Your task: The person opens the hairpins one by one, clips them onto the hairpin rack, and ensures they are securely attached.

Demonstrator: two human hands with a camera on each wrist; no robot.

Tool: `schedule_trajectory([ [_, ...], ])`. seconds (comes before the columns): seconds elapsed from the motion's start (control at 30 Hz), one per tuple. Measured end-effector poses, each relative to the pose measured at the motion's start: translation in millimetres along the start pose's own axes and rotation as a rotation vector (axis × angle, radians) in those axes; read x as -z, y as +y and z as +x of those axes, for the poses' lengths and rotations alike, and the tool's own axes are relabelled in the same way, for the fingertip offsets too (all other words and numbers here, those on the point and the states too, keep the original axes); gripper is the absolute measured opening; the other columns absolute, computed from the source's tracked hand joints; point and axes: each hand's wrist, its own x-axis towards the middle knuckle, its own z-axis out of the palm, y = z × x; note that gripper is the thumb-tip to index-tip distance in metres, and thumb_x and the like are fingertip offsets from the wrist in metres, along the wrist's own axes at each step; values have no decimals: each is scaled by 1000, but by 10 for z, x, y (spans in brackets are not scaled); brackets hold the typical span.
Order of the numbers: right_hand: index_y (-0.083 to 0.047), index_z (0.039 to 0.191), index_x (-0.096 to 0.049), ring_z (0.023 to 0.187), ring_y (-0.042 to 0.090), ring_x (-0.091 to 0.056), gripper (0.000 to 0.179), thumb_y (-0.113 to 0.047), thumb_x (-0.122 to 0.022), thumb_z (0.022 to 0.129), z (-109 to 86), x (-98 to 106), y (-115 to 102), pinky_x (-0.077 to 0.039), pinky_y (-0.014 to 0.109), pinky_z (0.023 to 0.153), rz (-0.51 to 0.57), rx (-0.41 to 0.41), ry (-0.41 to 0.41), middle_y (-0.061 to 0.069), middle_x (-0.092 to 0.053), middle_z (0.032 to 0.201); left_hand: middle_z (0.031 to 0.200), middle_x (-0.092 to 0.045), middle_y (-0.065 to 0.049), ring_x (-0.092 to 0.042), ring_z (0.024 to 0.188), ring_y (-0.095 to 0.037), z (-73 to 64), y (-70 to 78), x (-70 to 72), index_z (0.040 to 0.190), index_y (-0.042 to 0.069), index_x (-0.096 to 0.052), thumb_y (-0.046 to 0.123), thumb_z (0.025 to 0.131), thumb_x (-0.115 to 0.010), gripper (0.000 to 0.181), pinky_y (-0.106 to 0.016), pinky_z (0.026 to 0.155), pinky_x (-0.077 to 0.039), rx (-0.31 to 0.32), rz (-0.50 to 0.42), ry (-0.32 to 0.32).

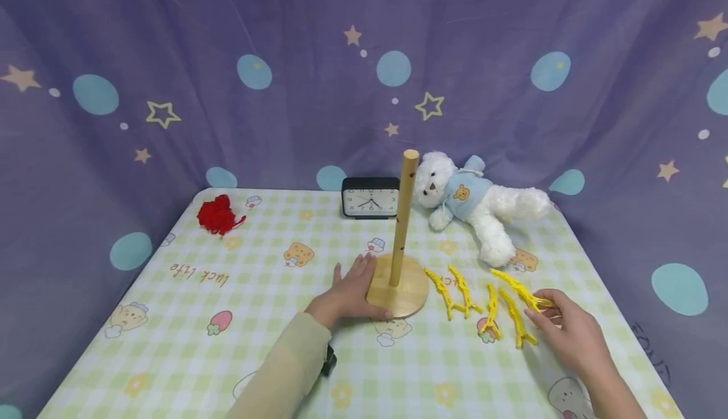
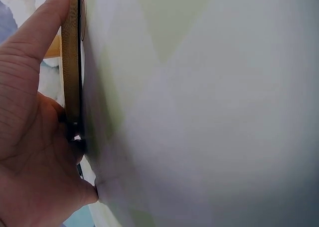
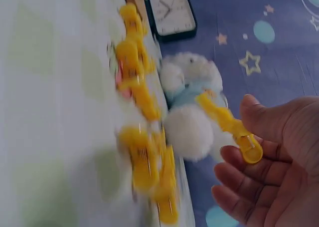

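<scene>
A wooden stand, a round base [image 1: 412, 289] with an upright pole [image 1: 402, 217] with small dark holes, stands on the table. My left hand [image 1: 352, 289] holds the base at its left side, thumb at the front rim; in the left wrist view, that thumb lies along the edge of the disc [image 2: 72, 72]. At the right, my right hand [image 1: 571, 330] pinches a yellow branch-shaped plastic piece [image 1: 520, 287] by its forked end. The right wrist view shows this piece [image 3: 224, 119] between thumb and fingers. Several similar yellow pieces [image 1: 514, 318] lie between the base and my right hand.
Behind the pole is a black-framed clock [image 1: 371, 199]. A white teddy bear [image 1: 491, 213] in a blue top lies at the back right. Tangled red yarn [image 1: 218, 215] sits at the far left. A checked cloth [image 1: 170, 324] covers the table, and a purple curtain [image 1: 318, 115] hangs around it.
</scene>
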Motion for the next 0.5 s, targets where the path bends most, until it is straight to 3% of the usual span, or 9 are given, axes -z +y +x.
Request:
schedule_trajectory([
  [0.2,-9,126,-62,76,20,-63,37,-21,-70,91,165,-162,-255,-50,35,61,61,172,59,7,-69,93,164,-2,-5,3,149,-22,13,-4,-6,157,9,-6,72,66,-73,130,-58,114,7,6,10,0],
  [0.4,-14,125,-64,57,12,-40,32,-19,-67,93,337,-298,-438,-35,28,52,43,284,33,-4,-55,76,163,-2,-6,2,149,-23,15,-5,-8,157,9,-6,74,66,-73,130,-58,114,7,3,11,0],
  [0.5,-14,125,-64,55,12,-37,31,-17,-66,94,404,-376,-516,-33,29,53,49,316,19,-5,-50,71,164,-2,-6,2,149,-23,9,-9,-16,157,9,-7,73,65,-73,130,-58,114,7,3,2,3],
])
